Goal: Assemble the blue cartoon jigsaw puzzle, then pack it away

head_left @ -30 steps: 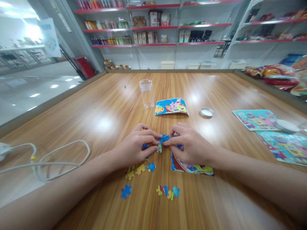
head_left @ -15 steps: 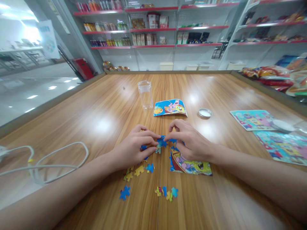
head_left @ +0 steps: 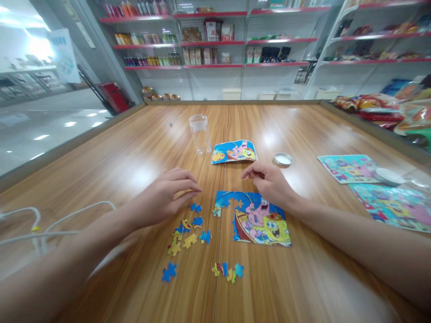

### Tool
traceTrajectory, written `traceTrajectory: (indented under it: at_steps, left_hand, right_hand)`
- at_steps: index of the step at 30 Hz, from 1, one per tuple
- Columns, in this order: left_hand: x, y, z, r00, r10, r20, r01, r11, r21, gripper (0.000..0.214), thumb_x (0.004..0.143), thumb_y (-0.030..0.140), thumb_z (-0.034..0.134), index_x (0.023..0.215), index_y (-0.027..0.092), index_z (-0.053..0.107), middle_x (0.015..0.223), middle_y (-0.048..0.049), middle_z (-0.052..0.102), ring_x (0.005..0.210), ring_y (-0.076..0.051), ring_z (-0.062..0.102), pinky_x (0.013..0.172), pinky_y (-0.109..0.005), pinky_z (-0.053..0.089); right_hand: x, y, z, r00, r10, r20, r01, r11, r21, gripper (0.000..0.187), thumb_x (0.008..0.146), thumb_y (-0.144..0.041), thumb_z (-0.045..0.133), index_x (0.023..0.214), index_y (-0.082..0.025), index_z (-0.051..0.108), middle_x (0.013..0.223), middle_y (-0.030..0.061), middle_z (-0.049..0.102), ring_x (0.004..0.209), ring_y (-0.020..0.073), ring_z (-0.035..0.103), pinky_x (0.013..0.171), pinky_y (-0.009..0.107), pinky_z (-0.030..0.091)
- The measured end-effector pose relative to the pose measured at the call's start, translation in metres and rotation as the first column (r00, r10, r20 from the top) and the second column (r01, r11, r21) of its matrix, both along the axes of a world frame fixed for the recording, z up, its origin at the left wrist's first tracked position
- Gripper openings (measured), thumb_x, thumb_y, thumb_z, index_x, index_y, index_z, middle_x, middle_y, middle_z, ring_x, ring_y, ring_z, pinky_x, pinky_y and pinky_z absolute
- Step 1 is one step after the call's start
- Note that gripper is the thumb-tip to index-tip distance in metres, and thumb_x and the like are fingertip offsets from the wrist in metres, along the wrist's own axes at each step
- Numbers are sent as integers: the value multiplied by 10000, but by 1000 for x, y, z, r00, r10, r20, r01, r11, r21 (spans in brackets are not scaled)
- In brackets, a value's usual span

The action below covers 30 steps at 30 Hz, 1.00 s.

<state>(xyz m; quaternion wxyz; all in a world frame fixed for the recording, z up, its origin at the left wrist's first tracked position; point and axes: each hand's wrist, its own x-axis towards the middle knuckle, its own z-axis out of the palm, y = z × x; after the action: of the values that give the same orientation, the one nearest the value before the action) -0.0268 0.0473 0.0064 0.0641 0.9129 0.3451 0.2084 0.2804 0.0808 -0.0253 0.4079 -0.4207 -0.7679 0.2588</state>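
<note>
A partly assembled cartoon jigsaw puzzle lies flat on the wooden table in front of me. Several loose pieces are scattered to its left, a few more lie nearer me, and a single blue piece sits apart. My left hand hovers just above the loose pieces, fingers loosely curled and apart, holding nothing. My right hand rests just beyond the puzzle's far edge, fingers slightly bent, empty.
A clear plastic jar stands beyond the puzzle, its lid to the right. A reference picture lies between them. Finished puzzles and another lid lie at right. A white cable loops at left.
Both hands let go of the blue pieces they were pressing together and lifted away, left hand leftward, right hand back. The joined puzzle now lies uncovered.
</note>
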Motion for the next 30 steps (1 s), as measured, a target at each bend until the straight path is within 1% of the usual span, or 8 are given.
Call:
traceTrajectory:
  at_steps: [2,5,10,16,20,25,27,30]
  left_hand:
    - [-9,4,2,996,-19,-90,17,1000,-25,130,973,237,577,986,223,706,965,-27,673,892,-162,618,816,-312,441]
    - [-17,6,5,985,-58,-161,37,991,-131,169,992,250,542,952,218,703,919,-25,669,833,-150,620,776,-296,438]
    - [-14,3,8,985,-99,-143,58,962,-266,121,959,271,609,1006,230,713,980,-30,667,884,-154,632,809,-282,461]
    - [-6,-3,6,991,-76,-109,29,925,-379,84,945,231,611,940,192,685,965,-27,628,870,-143,606,790,-271,476]
    - [-3,-4,5,993,-59,-102,12,912,-409,51,927,221,630,923,182,662,966,-22,629,873,-139,595,793,-266,471]
    - [1,-8,3,993,32,-115,-80,893,-442,123,907,285,664,847,178,647,757,15,619,668,-112,540,627,-239,423]
    - [5,-10,1,995,71,-70,-94,899,-428,128,914,303,660,862,185,665,738,19,628,656,-110,543,625,-239,421]
    - [19,-15,-3,987,132,87,-97,940,-326,82,918,278,660,922,202,692,811,11,669,726,-116,573,681,-247,438]
  right_hand:
    - [0,0,-1,1000,-17,-16,16,1000,-27,319,746,-7,455,840,-158,719,718,-6,559,631,111,478,572,261,353]
    - [1,-1,-1,1000,-20,-3,20,1000,-13,282,784,-38,473,838,-167,719,706,-11,562,596,104,454,550,261,335]
    - [0,-3,0,999,-20,43,18,999,42,257,811,-55,483,820,-168,714,693,-5,576,598,113,470,560,270,346]
    - [-1,-4,2,998,-8,61,1,994,109,265,787,-34,481,797,-166,710,735,14,611,682,137,544,607,279,387]
    - [-2,-4,3,998,-7,66,-2,991,136,270,783,-25,481,796,-169,709,746,17,620,680,137,556,610,278,404]
    - [-5,-4,7,997,-2,73,-14,976,217,223,801,-37,523,802,-170,702,811,40,686,779,165,616,717,312,461]
    - [-8,-8,11,997,28,71,-45,964,260,176,817,-69,565,819,-175,705,828,40,705,818,173,629,768,329,472]
    - [-14,-17,20,986,133,99,-155,952,263,90,846,-154,638,867,-185,720,841,29,731,818,164,630,793,331,474]
